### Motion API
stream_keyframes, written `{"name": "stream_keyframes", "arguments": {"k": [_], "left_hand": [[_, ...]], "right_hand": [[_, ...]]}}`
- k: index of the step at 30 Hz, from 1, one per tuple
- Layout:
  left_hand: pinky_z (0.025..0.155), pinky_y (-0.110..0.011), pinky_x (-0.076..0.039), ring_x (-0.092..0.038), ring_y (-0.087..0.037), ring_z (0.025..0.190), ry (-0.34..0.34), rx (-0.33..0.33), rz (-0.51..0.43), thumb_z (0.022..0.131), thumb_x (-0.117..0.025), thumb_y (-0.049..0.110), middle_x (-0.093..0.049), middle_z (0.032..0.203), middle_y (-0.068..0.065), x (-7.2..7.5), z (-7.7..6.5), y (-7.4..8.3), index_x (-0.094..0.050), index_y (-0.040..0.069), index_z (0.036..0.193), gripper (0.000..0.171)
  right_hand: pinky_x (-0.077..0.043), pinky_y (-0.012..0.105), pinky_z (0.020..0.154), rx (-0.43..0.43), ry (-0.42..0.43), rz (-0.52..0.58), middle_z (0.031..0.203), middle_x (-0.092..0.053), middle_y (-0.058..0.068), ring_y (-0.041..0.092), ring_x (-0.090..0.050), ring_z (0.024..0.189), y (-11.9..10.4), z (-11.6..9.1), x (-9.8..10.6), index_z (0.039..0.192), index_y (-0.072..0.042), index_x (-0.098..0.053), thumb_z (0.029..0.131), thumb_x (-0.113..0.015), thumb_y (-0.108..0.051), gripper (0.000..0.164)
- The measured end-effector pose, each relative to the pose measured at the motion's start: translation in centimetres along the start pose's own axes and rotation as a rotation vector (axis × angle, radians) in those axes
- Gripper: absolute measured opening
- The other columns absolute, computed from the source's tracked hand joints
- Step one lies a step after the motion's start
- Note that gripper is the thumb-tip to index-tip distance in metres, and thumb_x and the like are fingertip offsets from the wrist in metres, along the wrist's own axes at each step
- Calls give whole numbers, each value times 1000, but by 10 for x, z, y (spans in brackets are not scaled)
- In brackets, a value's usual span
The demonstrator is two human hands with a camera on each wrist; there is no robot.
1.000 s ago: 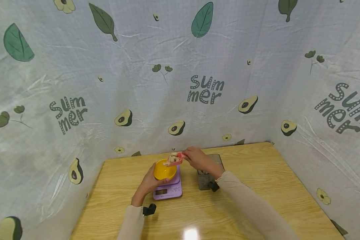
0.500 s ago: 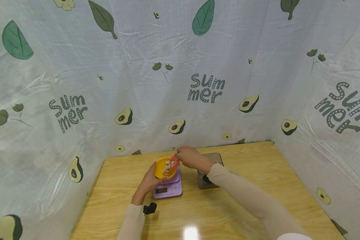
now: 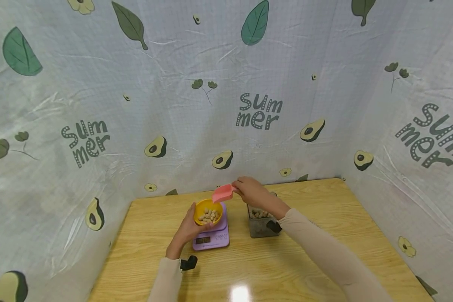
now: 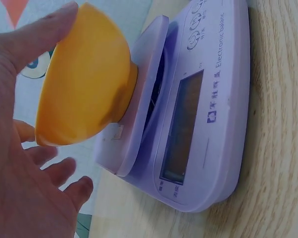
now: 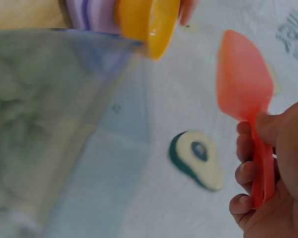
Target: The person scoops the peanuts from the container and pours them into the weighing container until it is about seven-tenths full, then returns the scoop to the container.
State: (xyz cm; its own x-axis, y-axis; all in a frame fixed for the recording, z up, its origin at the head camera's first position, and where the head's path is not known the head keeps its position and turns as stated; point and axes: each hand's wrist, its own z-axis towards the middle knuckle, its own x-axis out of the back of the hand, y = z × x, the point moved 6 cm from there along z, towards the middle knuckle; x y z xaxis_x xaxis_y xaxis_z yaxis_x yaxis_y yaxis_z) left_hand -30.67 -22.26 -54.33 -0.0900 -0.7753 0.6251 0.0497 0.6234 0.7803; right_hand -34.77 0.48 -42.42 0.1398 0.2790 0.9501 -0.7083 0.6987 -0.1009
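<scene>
At the left, a beige sleeve (image 3: 167, 279) with a dark wrist camera (image 3: 188, 263) leads to the left hand (image 3: 188, 228), its thumb and fingers curved around the left side of a yellow bowl (image 3: 200, 208), thumb along the near rim. The left wrist view shows the thumb on one side of the rim, the fingers on the other and spread slightly apart. Peanuts (image 3: 210, 216) lie inside the bowl, gathered towards its near right. The bowl's foot meets the platform of a lilac scale (image 3: 219, 241), display at the front left; the reading is too small to tell. Next, a pink scoop (image 3: 222, 193) is held raised at the bowl's far right rim, apart from it in the right wrist view. The right hand (image 3: 252, 193) has its fingers clamped round the scoop's handle, thumb near the neck. Beneath the right forearm stands a grey translucent container (image 3: 257, 230), partly hidden, with further peanuts visible within. Scale and container stand well apart on the wood-grain table (image 3: 215, 281).
</scene>
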Motion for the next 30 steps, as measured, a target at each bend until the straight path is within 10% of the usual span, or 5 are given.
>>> {"name": "stream_keyframes", "arguments": {"k": [15,30], "left_hand": [[116,-66,-18,-14,-46,150,123,-187,-41,82,-79,38,-6,166,-16,12,-10,55,-7,15,160,108],[120,-61,-18,-9,-33,154,3,-312,-103,84,-72,51,-3,168,-2,-29,-5,116,-2,29,159,105]], "right_hand": [[-53,42,78,-119,241,223,107,-68,9,24,-63,95,53,-67,5,119,-4,-65,103,-50,-22,28],[-53,45,79,-113,287,120,103,-68,11,26,-63,90,78,-109,36,118,-1,-65,101,-54,-15,24]]}}
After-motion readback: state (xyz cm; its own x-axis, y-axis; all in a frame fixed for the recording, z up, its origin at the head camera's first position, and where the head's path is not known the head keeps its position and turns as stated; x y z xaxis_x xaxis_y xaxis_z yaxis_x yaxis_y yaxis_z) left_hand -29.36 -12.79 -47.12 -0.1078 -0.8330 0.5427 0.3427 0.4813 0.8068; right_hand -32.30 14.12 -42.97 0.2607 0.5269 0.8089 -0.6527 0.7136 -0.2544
